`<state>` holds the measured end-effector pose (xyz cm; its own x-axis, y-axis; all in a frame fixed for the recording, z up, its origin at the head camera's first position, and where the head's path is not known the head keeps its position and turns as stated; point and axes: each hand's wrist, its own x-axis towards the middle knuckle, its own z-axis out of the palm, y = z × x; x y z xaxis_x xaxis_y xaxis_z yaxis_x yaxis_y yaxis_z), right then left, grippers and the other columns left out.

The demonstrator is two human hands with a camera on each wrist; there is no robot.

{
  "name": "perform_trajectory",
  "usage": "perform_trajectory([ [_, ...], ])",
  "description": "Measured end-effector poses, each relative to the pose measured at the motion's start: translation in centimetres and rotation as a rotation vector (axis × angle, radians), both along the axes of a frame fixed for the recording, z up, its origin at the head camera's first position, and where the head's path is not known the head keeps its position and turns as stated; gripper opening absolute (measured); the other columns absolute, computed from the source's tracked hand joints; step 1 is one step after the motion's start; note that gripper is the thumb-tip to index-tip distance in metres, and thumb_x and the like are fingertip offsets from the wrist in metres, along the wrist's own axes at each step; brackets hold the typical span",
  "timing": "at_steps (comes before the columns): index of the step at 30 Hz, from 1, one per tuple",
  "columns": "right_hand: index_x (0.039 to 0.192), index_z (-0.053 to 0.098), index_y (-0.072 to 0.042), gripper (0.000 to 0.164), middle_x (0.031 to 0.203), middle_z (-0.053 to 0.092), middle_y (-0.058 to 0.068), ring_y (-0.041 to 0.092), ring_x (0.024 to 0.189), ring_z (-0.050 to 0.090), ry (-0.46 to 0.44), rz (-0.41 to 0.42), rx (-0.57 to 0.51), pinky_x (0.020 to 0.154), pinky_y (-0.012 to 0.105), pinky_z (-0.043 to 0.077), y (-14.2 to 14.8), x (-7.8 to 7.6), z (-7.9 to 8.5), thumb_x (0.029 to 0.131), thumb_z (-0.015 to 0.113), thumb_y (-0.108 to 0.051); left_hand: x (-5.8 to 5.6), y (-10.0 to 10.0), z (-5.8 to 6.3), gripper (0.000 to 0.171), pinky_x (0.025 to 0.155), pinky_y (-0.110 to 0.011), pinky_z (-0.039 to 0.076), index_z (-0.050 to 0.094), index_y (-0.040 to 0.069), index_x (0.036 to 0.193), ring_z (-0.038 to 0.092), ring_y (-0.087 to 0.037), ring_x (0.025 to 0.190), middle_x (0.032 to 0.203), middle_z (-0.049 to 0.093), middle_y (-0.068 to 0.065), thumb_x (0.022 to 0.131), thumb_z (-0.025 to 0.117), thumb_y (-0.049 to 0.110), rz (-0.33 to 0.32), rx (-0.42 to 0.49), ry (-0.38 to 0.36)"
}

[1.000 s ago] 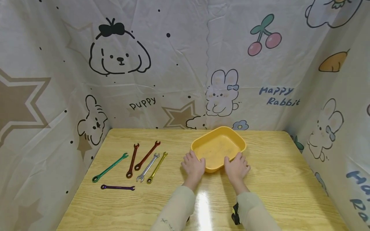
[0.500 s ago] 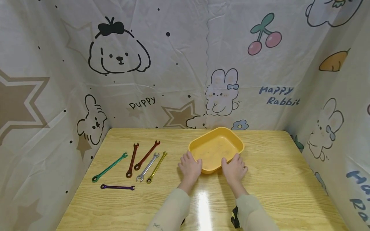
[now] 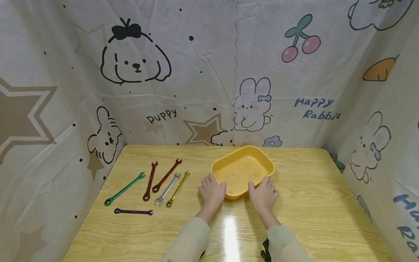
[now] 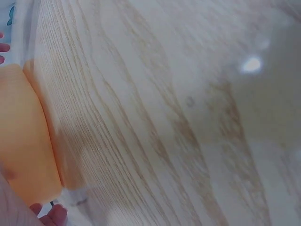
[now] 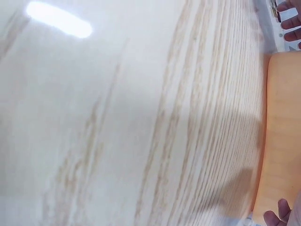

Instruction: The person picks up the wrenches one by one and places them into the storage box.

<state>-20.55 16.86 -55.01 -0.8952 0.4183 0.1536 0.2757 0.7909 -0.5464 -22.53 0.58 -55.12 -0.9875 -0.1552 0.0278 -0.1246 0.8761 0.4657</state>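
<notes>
A yellow plastic tray [image 3: 243, 171] with rounded corners sits near the middle of the table, turned slightly, with nothing in it. My left hand [image 3: 212, 192] grips its near left corner, and my right hand [image 3: 263, 196] grips the near right side. Both thumbs lie along the near side, while the fingers reach round the outer walls. The left wrist view shows the tray's orange-looking wall [image 4: 23, 136] with fingertips [image 4: 56, 214] at its lower end. Similar fingertips [image 5: 283, 209] appear beside the wall [image 5: 284, 136] in the right wrist view.
Several wrenches lie on the left of the wooden table [image 3: 311, 207]: green [image 3: 125, 189], purple [image 3: 134, 211], silver [image 3: 168, 189], yellow [image 3: 178, 189], and two red, one a dark red wrench [image 3: 150, 182], the other a longer red wrench [image 3: 167, 176]. A printed cloth [image 3: 203, 72] hangs behind.
The tray has slid a little to the left and toward me, with both hands moving along with it. The wrenches have stayed in place.
</notes>
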Motion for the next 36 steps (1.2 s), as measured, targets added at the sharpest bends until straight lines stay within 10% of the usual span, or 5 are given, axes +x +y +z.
perform_trajectory([
  [23, 0.092, 0.044, 0.001, 0.048, 0.087, 0.048, 0.018, 0.035, 0.079, 0.045, -0.041, 0.064, 0.078, 0.071, 0.047, 0.032, 0.6, 1.4, 0.4, 0.088, 0.048, -0.047, 1.0, -1.6, 0.0, 0.044, 0.071, -0.042, 0.032, 0.04, 0.001, 0.113, 0.037, -0.027, 0.081, 0.096, 0.042, -0.012, 0.084, 0.047, 0.034, -0.048, 0.033, 0.006],
  [36, 0.089, 0.043, -0.001, 0.042, 0.084, 0.045, 0.019, 0.036, 0.077, 0.044, 0.047, 0.075, 0.241, 0.069, 0.047, 0.032, 5.8, -1.8, 2.2, 0.087, 0.051, -0.041, 0.8, -2.2, 0.2, 0.042, 0.074, -0.045, 0.034, 0.042, 0.004, 0.108, 0.04, -0.029, 0.085, 0.096, 0.043, -0.013, 0.084, 0.051, 0.037, -0.04, -0.023, 0.002],
])
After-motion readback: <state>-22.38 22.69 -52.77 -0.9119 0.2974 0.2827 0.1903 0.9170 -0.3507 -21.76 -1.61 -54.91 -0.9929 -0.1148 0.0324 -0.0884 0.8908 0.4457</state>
